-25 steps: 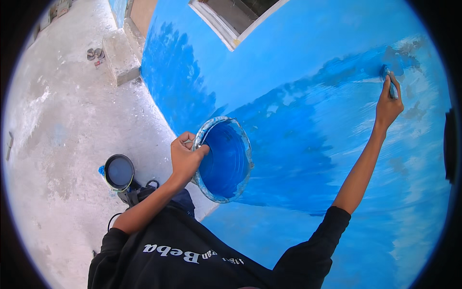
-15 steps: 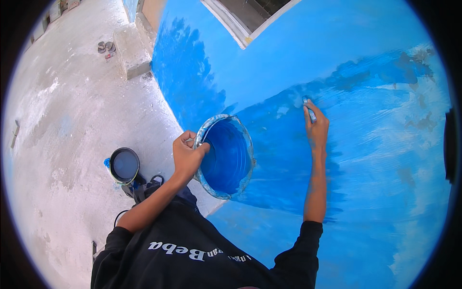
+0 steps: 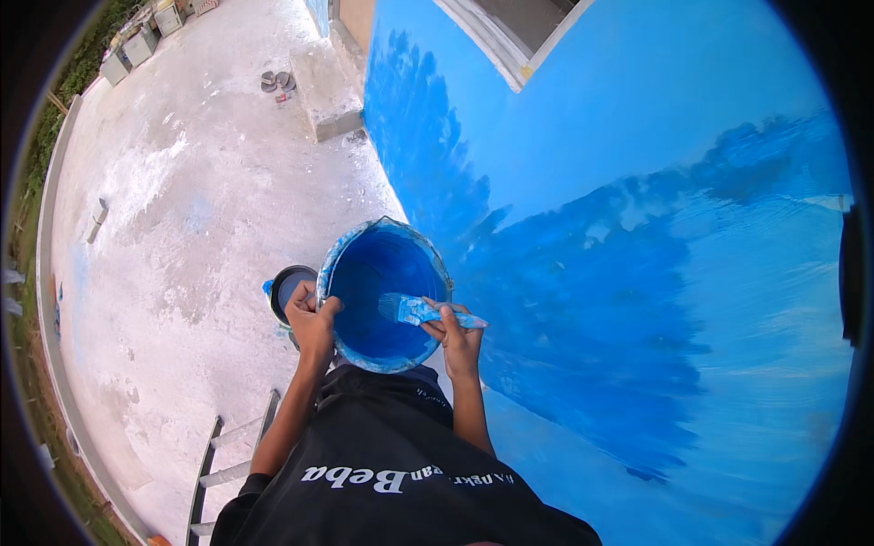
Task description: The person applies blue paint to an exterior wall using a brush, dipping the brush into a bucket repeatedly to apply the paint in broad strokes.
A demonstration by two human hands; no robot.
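Note:
My left hand (image 3: 312, 323) grips the left rim of a paint-smeared bucket (image 3: 339, 259), its thumb over the edge. Blue paint coats the bucket's inside. In my right hand (image 3: 455, 338) is a flat paintbrush (image 3: 417, 310), its fingers closed round the handle. The brush's bristles hang over the bucket's opening, pointing left. To the right stands a wall (image 3: 583, 300), with darker, wet-looking blue spread over lighter blue.
A dark pail (image 3: 289, 282) stands on the concrete floor (image 3: 182, 300), partly behind the bucket. A ladder (image 3: 228, 473) shows at lower left. Slippers (image 3: 278, 82) lie by a concrete step (image 3: 328, 109). A window frame (image 3: 510, 64) is set in the wall.
My right hand has brought the paintbrush from the wall back over the bucket. The view has shifted, showing more floor and a ladder. My left hand still holds the rim.

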